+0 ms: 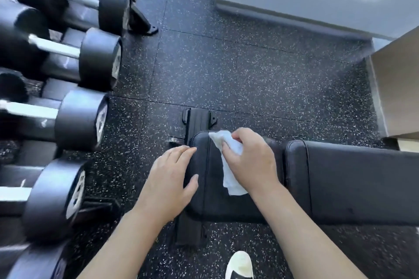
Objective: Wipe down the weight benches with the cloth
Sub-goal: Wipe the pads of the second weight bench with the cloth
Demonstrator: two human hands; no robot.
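Note:
A black padded weight bench (351,179) runs from the middle of the view to the right edge, with a short seat pad (213,197) at its left end. My right hand (251,161) grips a crumpled white cloth (229,149) and presses it on the seat pad's top. The cloth's loose end trails toward me below the hand. My left hand (170,179) lies flat with straight fingers on the left edge of the same pad, thumb on top.
A rack of black dumbbells (74,120) with silver handles fills the left side, close to the bench end. The floor (226,63) is speckled black rubber. A grey wall base (317,7) and a beige box (399,88) stand at the right. My white shoe (240,265) shows below.

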